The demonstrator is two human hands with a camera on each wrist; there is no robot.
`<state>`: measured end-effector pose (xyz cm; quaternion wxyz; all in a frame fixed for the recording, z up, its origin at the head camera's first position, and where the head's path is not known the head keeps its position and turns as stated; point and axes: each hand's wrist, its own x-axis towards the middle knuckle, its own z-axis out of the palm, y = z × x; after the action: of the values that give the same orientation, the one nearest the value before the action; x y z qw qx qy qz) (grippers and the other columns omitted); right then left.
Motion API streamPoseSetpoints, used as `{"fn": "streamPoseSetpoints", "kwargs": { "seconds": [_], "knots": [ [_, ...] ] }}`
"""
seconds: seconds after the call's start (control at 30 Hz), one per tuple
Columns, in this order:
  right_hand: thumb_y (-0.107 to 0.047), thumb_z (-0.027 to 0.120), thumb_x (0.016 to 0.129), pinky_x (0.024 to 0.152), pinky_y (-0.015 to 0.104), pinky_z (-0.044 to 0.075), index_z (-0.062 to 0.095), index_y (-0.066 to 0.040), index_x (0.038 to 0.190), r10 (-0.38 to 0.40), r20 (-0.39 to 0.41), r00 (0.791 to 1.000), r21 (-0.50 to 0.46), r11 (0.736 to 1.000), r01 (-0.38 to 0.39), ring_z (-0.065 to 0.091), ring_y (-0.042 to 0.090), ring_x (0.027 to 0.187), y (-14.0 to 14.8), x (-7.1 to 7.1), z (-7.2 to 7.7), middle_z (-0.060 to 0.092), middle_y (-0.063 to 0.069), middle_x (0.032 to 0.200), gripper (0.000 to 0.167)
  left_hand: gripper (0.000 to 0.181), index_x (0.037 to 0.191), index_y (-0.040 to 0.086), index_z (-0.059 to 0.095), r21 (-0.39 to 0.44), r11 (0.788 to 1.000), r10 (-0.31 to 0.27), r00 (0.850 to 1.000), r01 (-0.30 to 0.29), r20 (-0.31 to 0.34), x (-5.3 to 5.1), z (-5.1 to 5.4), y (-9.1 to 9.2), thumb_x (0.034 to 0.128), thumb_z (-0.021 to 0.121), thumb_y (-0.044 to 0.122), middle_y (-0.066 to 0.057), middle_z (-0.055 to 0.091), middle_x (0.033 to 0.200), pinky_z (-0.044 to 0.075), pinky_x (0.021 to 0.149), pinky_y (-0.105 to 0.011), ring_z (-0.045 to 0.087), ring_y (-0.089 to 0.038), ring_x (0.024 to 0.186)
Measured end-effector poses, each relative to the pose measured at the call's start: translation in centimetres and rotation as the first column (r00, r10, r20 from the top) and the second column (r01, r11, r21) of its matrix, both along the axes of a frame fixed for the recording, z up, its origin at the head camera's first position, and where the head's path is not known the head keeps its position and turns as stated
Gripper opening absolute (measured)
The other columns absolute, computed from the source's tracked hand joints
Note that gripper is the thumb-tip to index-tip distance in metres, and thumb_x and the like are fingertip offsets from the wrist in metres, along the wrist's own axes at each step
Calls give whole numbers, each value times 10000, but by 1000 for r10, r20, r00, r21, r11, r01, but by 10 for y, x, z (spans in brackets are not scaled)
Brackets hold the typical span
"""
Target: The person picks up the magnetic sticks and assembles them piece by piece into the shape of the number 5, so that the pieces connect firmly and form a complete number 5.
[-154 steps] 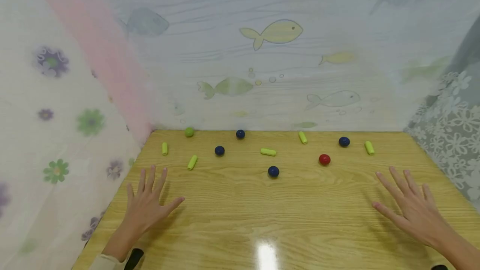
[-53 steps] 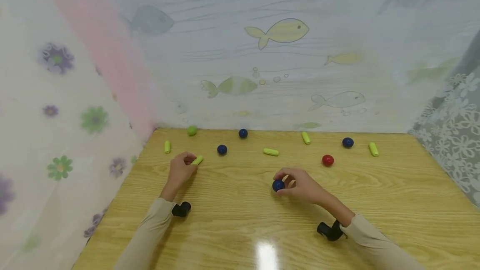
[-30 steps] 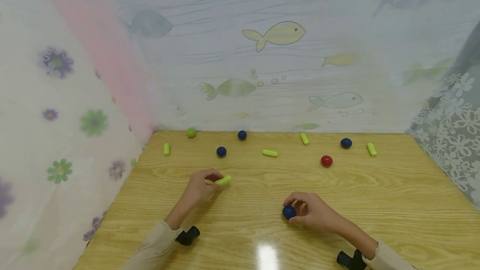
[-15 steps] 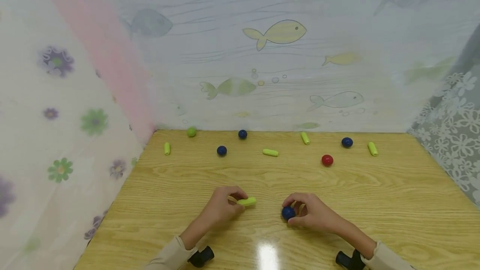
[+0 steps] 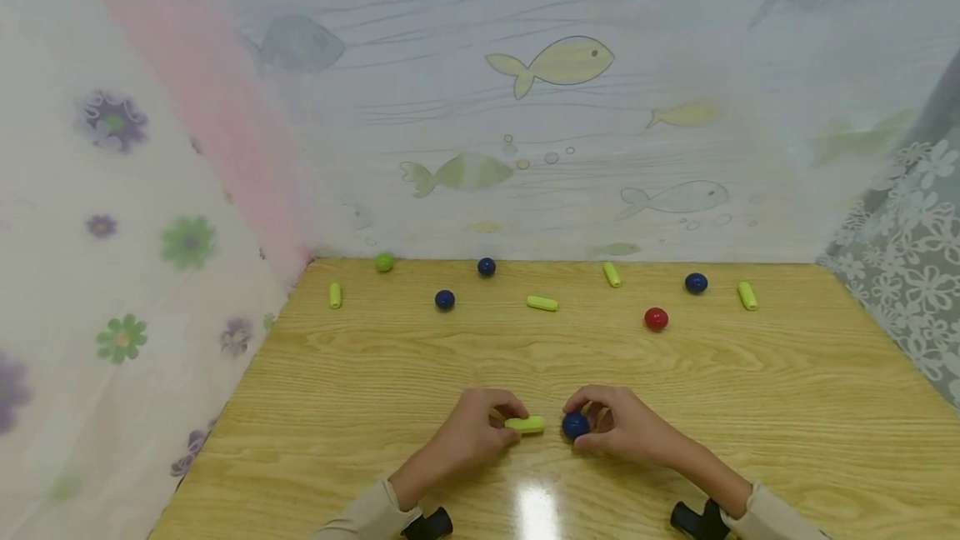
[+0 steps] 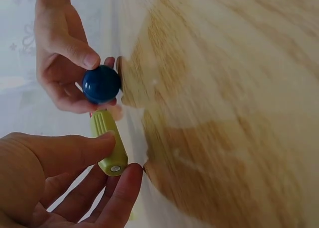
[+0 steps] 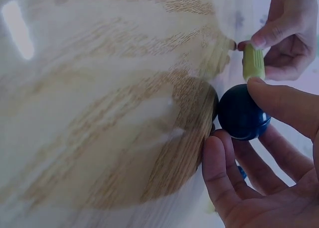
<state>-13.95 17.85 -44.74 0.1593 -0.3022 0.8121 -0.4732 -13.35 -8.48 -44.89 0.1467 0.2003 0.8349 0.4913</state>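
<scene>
My left hand point(image 5: 480, 425) pinches a yellow-green ribbed stick point(image 5: 528, 424) between thumb and fingers, low over the table. A small silvery disc shows on the stick's near end in the left wrist view. Facing it, my right hand point(image 5: 628, 430) holds a glossy dark blue ball point(image 5: 575, 425) by thumb and fingertips. In the head view a narrow gap separates the stick's free end from the ball. The right wrist view shows the ball point(image 7: 242, 112) close to the wooden surface, with the stick point(image 7: 253, 62) beyond it.
Along the back of the wooden table point(image 5: 420, 365) lie more pieces: a green ball point(image 5: 384, 262), blue balls point(image 5: 445, 300), a red ball point(image 5: 656, 319) and several yellow-green sticks point(image 5: 542, 303). A fish-patterned curtain point(image 5: 450, 107) hangs behind the far edge.
Both hands, first spread and holding nothing, took a stick and a blue ball and drew them nearer. Lately the left hand brought the stick rightward to the ball; the right hand stayed nearly still.
</scene>
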Motion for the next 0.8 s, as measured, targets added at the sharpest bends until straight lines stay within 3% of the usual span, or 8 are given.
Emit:
{"fn": "streamPoseSetpoints", "kwargs": {
  "seconds": [0.4,0.8],
  "knots": [
    [-176,756,820,662,263,536,632,-56,1084,6,-1,1000,7,1000,-6,593,165,818,-2,0,1,619,46,1027,316,196,931,107,728,0,1000,-28,998,28,-53,1,0,11,796,724,-36,57,667,945,521,724,-199,620,-107,886],
    [-185,752,825,652,269,542,633,-67,1081,41,-16,999,-2,999,-41,605,150,807,-5,-2,-4,626,28,993,306,209,909,117,726,17,999,-30,998,31,-52,3,2,17,783,726,-49,53,667,935,520,700,-185,617,-70,851]
  ]
}}
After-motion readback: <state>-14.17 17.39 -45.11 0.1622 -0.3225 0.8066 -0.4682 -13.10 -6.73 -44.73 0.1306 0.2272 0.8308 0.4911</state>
